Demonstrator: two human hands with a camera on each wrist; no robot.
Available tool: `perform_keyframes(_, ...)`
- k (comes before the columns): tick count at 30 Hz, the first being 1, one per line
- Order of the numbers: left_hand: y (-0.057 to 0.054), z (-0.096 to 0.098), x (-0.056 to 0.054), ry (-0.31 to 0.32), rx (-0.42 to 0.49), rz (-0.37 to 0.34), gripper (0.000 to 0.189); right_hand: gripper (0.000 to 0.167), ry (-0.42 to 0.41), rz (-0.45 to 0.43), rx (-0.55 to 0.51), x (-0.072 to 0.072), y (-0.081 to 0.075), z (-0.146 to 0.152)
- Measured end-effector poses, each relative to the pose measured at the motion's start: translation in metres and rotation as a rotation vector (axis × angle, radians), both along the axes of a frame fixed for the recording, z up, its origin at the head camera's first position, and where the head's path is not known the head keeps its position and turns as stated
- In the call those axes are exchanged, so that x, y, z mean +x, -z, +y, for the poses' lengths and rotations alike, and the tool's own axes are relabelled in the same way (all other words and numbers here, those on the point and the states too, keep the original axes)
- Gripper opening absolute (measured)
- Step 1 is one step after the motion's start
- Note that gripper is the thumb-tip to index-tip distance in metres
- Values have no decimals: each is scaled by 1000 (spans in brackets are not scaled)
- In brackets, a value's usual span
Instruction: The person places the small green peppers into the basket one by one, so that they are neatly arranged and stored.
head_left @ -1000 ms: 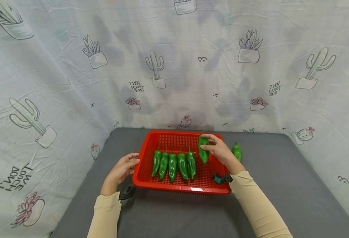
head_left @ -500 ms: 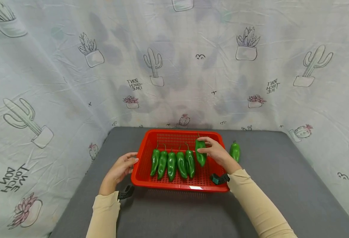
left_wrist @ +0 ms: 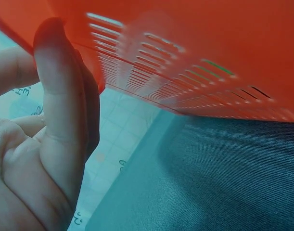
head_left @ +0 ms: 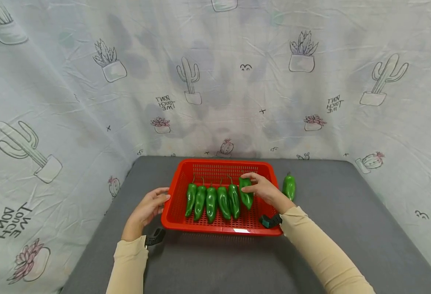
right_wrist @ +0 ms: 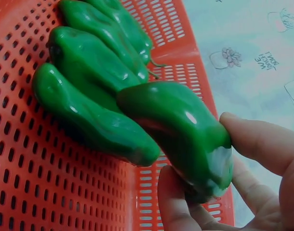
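Observation:
The red plastic basket (head_left: 208, 228) has slotted walls and stands on the grey table. My left hand (head_left: 146, 211) grips its left rim, and the left wrist view shows the thumb (left_wrist: 62, 91) against the red wall. Inside the basket, several glossy green peppers (head_left: 211, 202) lie side by side with their stems toward the back. Just right of that row, my right hand (head_left: 264, 190) pinches one more green pepper (right_wrist: 185, 120) near its stem end, between thumb and fingers. Its tip overlaps the neighbouring pepper (right_wrist: 89, 113) in the right wrist view.
Outside the basket, another green pepper (head_left: 289, 187) lies on the grey table (head_left: 329, 212), just beyond the right rim. A pale curtain (head_left: 222, 81) with printed cacti hangs behind and to the left of the table.
The right hand has lowered the held pepper into the basket and shifted it slightly left, closer to the row. The left hand stays at the rim.

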State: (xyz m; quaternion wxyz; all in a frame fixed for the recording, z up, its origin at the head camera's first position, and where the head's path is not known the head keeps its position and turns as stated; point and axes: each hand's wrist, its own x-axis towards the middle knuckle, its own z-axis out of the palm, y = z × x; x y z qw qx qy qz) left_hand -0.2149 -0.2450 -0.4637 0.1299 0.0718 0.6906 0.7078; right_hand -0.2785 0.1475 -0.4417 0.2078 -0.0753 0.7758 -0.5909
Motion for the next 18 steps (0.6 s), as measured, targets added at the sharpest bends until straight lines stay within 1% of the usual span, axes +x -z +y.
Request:
perform_keyframes(3, 1, 0, 0, 1, -3, 2, 49, 51, -9, 2, 19, -1, 3, -1)
perform_keyframes(8, -1, -1, -1, -2, 1, 3, 49, 50, -34, 12, 53, -2, 4, -3)
perform_keyframes(12, -1, 0, -1, 0, 7, 2, 49, 48, -47, 42, 121, -2, 5, -5)
perform_keyframes(15, 0, 0, -1, 1, 7, -2, 50, 47, -57, 54, 176, -2, 5, -7)
perform_keyframes(18, 1, 0, -1, -1, 2, 0, 50, 47, -70, 59, 209, -2, 8, -8)
